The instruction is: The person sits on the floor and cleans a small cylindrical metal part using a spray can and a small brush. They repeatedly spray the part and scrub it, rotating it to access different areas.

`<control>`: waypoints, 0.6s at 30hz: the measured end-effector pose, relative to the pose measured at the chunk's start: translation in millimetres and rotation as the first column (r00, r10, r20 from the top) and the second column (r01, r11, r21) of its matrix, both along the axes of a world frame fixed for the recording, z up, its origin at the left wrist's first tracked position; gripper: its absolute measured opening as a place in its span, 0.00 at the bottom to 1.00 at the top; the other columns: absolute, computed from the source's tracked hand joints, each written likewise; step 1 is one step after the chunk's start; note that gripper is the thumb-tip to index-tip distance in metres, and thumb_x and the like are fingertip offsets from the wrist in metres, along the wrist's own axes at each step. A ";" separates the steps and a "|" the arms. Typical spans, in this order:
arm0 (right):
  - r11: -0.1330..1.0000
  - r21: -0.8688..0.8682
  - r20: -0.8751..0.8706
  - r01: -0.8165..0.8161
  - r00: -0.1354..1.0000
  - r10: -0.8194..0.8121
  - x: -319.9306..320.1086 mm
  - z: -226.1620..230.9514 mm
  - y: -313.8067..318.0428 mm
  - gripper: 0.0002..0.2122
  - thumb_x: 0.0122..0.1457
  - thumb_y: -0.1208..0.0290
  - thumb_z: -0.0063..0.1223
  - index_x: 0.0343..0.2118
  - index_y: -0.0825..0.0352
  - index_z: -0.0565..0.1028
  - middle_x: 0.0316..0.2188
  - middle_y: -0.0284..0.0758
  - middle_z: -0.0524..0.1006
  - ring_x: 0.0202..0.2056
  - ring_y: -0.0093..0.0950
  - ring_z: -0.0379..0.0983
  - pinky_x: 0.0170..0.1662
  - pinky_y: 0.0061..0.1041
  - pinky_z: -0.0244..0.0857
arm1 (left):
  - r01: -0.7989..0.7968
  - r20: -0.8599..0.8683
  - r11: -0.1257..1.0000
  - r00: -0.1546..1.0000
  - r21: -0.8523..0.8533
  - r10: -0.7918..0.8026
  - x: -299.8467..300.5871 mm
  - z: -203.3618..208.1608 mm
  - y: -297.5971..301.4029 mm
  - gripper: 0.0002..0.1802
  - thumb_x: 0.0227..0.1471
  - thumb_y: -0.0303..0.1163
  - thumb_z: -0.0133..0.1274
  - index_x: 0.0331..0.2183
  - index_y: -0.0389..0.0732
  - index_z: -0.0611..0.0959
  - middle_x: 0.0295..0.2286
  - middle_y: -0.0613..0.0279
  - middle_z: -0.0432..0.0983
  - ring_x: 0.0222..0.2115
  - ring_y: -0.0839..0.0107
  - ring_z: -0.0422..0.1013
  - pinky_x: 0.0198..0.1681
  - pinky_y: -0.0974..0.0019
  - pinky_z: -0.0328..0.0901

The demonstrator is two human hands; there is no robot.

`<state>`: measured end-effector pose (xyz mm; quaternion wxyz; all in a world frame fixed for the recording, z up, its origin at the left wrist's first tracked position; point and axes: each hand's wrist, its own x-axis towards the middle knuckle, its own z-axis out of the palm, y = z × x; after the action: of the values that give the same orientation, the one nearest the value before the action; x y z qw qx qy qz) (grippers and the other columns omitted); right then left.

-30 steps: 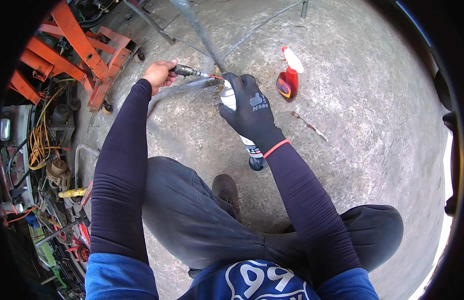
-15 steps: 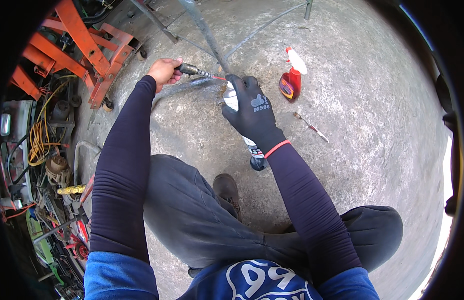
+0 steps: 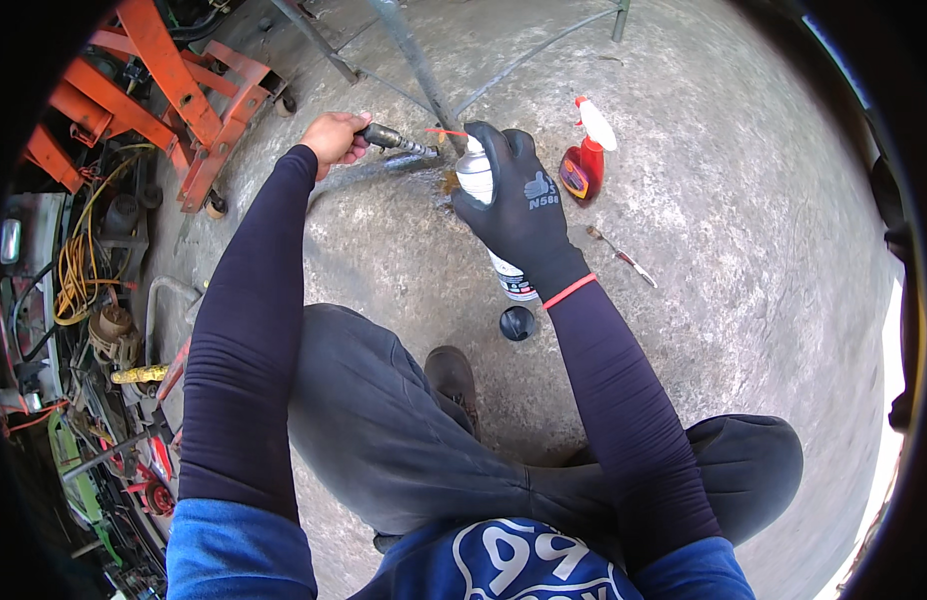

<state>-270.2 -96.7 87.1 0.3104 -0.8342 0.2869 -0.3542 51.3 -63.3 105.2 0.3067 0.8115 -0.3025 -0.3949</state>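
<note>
My bare left hand (image 3: 334, 140) is closed around one end of a dark cylindrical part with a ribbed, shiny metal end (image 3: 409, 144), held above the floor and pointing right. In a black glove with an orange-red cuff, my right hand (image 3: 524, 195) grips a white aerosol can (image 3: 476, 176). The can's lower end shows below the wrist. From its top a thin red straw (image 3: 446, 131) points left, just beyond the part's ribbed end and apart from it. My index finger lies over the can's top; whether it presses the nozzle I cannot tell.
A round black cap (image 3: 517, 323) lies on the concrete near my boot (image 3: 451, 378). To the right are a red spray bottle (image 3: 584, 168) and a small brush (image 3: 624, 256). Metal stand legs (image 3: 416, 60) rise ahead. An orange wheeled frame (image 3: 169, 85) and yellow hose (image 3: 76, 262) are left.
My right hand has shifted the aerosol can slightly right. Its red straw has moved away from the part's ribbed end. My left hand and the part have moved slightly right.
</note>
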 end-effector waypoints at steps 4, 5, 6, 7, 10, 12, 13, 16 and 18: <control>0.999 0.025 -0.037 -0.028 0.999 0.029 2.1 -0.9 3.5 0.33 0.51 0.64 0.66 0.62 0.58 0.67 0.46 0.48 0.70 0.47 0.47 0.74 0.48 0.43 0.72 | 0.009 0.015 1.000 1.000 0.007 -0.009 -0.4 0.1 -0.5 0.17 0.68 0.46 0.53 0.34 0.42 0.80 0.24 0.71 0.73 0.23 0.81 0.69 0.28 0.74 0.67; 0.999 0.015 -0.036 -0.033 0.999 0.033 3.0 -3.5 5.3 0.33 0.51 0.64 0.66 0.62 0.58 0.67 0.47 0.48 0.70 0.47 0.47 0.74 0.48 0.43 0.72 | 0.013 0.018 1.000 1.000 0.006 -0.013 -0.6 0.0 -0.7 0.17 0.68 0.46 0.53 0.34 0.42 0.80 0.24 0.71 0.73 0.23 0.81 0.69 0.28 0.74 0.67; 0.999 -0.009 -0.017 -0.037 0.999 0.037 3.8 -6.7 7.0 0.33 0.51 0.64 0.66 0.62 0.58 0.67 0.47 0.48 0.70 0.47 0.47 0.74 0.48 0.43 0.72 | 0.017 0.021 1.000 1.000 0.004 -0.017 -0.7 -0.1 -0.7 0.17 0.68 0.46 0.53 0.34 0.42 0.80 0.24 0.71 0.73 0.23 0.81 0.69 0.28 0.74 0.66; 0.999 0.005 -0.042 -0.044 0.998 0.045 4.3 -10.5 8.5 0.33 0.51 0.64 0.66 0.61 0.58 0.67 0.47 0.48 0.70 0.47 0.47 0.74 0.48 0.43 0.72 | 0.023 0.030 1.000 0.999 0.005 -0.023 -0.8 -0.3 -0.8 0.17 0.68 0.46 0.53 0.34 0.42 0.80 0.24 0.71 0.73 0.23 0.81 0.69 0.28 0.74 0.66; 0.999 0.010 -0.073 -0.047 0.996 0.048 3.1 -20.1 12.2 0.32 0.51 0.64 0.65 0.60 0.58 0.68 0.47 0.48 0.70 0.48 0.47 0.74 0.48 0.43 0.72 | 0.033 0.061 0.999 0.998 0.009 -0.034 -1.5 0.0 -1.2 0.18 0.68 0.47 0.53 0.33 0.42 0.81 0.24 0.70 0.74 0.23 0.81 0.69 0.28 0.74 0.66; 0.998 0.062 -0.178 -0.018 0.984 0.029 -0.3 -22.4 12.0 0.31 0.51 0.64 0.65 0.60 0.58 0.68 0.47 0.48 0.70 0.47 0.47 0.75 0.48 0.43 0.72 | 0.031 0.086 1.000 0.996 0.004 -0.031 -2.0 0.7 -1.8 0.18 0.68 0.47 0.53 0.33 0.42 0.81 0.24 0.70 0.74 0.23 0.80 0.69 0.28 0.74 0.66; 1.000 0.020 -0.129 -0.007 0.992 0.010 -1.5 -21.9 11.5 0.31 0.51 0.64 0.65 0.60 0.58 0.68 0.46 0.48 0.70 0.47 0.47 0.75 0.48 0.43 0.72 | 0.039 0.089 0.999 0.995 0.004 -0.040 -2.4 1.3 -2.2 0.18 0.68 0.47 0.53 0.33 0.42 0.81 0.24 0.70 0.74 0.23 0.81 0.69 0.28 0.74 0.66; 0.999 0.035 -0.137 0.021 0.990 -0.016 -1.6 -16.2 9.8 0.31 0.52 0.65 0.64 0.60 0.59 0.68 0.46 0.48 0.70 0.46 0.47 0.75 0.47 0.42 0.72 | 0.049 0.104 0.999 0.993 0.019 -0.051 -4.6 2.0 -1.0 0.19 0.67 0.47 0.53 0.32 0.42 0.81 0.24 0.70 0.75 0.23 0.81 0.69 0.28 0.74 0.66; 0.999 0.007 -0.052 -0.043 0.998 0.043 2.5 -12.7 9.9 0.31 0.52 0.65 0.64 0.61 0.59 0.68 0.46 0.48 0.70 0.46 0.47 0.75 0.47 0.42 0.72 | 0.049 0.126 0.998 0.991 0.039 -0.053 -6.1 1.8 -2.7 0.19 0.67 0.47 0.53 0.32 0.42 0.81 0.24 0.70 0.75 0.23 0.81 0.70 0.28 0.74 0.66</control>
<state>-267.7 -86.8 74.4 0.3128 -0.8481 0.2779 -0.3249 45.2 -66.1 106.9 0.2622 0.8322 -0.3350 -0.3556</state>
